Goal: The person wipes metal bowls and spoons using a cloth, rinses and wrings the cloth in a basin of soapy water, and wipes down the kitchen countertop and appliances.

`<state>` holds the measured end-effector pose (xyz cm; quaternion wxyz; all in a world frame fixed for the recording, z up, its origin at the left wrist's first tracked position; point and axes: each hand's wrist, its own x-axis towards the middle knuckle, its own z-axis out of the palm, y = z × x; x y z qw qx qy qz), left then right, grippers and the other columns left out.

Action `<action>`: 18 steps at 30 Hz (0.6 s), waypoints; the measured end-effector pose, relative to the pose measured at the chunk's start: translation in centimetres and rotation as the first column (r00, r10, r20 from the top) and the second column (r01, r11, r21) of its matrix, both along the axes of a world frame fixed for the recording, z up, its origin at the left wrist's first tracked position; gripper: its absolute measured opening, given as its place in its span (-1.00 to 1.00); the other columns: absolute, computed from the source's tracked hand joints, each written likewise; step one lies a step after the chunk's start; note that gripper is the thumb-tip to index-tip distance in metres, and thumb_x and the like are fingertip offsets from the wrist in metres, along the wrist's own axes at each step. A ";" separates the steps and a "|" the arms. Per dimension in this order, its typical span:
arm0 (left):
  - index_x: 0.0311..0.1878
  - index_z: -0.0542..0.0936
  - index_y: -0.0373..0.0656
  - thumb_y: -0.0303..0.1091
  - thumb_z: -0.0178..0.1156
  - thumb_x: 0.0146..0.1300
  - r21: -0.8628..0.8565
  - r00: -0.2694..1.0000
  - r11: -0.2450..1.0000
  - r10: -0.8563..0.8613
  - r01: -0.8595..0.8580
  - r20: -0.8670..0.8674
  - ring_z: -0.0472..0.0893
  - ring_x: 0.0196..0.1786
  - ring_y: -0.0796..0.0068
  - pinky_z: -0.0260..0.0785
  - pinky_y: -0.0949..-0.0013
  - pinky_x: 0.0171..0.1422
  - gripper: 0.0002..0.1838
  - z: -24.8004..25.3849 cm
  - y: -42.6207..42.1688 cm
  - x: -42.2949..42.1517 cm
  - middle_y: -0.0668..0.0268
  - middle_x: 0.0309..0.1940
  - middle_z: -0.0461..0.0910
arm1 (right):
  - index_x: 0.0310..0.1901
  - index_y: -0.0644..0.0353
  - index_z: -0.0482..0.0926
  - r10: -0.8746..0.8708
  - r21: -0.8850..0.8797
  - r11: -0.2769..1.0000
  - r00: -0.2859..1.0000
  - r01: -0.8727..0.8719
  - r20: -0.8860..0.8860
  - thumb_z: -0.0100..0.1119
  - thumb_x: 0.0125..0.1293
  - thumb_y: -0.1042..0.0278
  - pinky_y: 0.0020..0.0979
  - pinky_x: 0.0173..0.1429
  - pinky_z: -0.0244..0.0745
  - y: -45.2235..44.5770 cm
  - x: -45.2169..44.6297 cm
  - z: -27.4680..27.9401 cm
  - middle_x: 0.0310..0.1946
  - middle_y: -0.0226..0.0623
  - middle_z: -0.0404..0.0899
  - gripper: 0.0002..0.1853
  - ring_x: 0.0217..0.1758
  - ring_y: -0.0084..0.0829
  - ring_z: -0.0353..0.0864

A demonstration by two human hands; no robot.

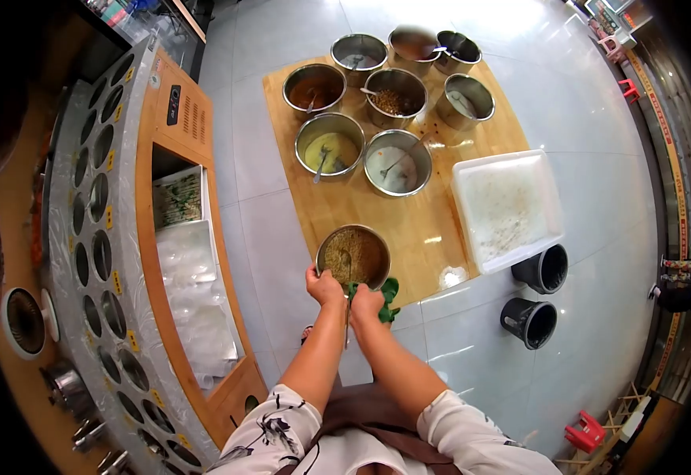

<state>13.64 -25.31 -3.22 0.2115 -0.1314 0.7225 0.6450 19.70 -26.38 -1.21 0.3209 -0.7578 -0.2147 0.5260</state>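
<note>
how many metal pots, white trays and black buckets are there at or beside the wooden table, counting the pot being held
Metal pots: 9
White trays: 1
Black buckets: 2
Total: 12

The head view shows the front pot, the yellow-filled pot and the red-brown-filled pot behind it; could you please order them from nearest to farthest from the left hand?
1. Front pot: right at the left hand.
2. Yellow-filled pot: farther up the table.
3. Red-brown-filled pot: beyond that, slightly left.
</note>
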 end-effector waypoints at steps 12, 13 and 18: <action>-0.19 0.63 -0.22 -0.59 0.11 0.04 -0.056 0.461 0.463 -0.886 0.885 -0.043 0.58 -0.27 0.51 0.40 0.45 -0.15 -0.75 2.0 4.2 -8.4 0.23 -0.31 0.64 | -0.29 0.50 0.50 0.824 -0.086 0.566 0.561 -0.820 0.078 0.06 -0.04 0.38 -0.22 -0.08 0.42 9.7 5.2 0.5 -0.31 0.18 0.55 -0.67 -0.20 0.04 0.54; -0.20 0.63 -0.24 -0.60 0.10 0.04 -0.019 0.568 0.570 -0.821 0.822 -0.068 0.56 -0.29 0.55 0.40 0.47 -0.16 -0.76 2.2 3.7 -7.9 0.26 -0.33 0.64 | -0.29 0.50 0.50 0.777 -0.065 0.629 0.625 -0.774 0.071 0.07 -0.03 0.37 -0.25 -0.11 0.42 9.2 5.3 0.3 -0.32 0.15 0.56 -0.67 -0.22 -0.01 0.55; -0.21 0.59 -0.35 -0.64 0.04 0.09 -0.128 0.823 0.844 -0.536 0.521 -0.186 0.52 -0.33 0.61 0.37 0.53 -0.20 -0.79 1.5 2.7 -4.7 0.36 -0.37 0.60 | -0.29 0.47 0.52 0.526 -0.099 0.841 0.847 -0.531 -0.077 0.07 0.03 0.33 -0.35 -0.24 0.40 6.5 3.6 1.1 -0.41 -0.08 0.57 -0.69 -0.35 -0.34 0.53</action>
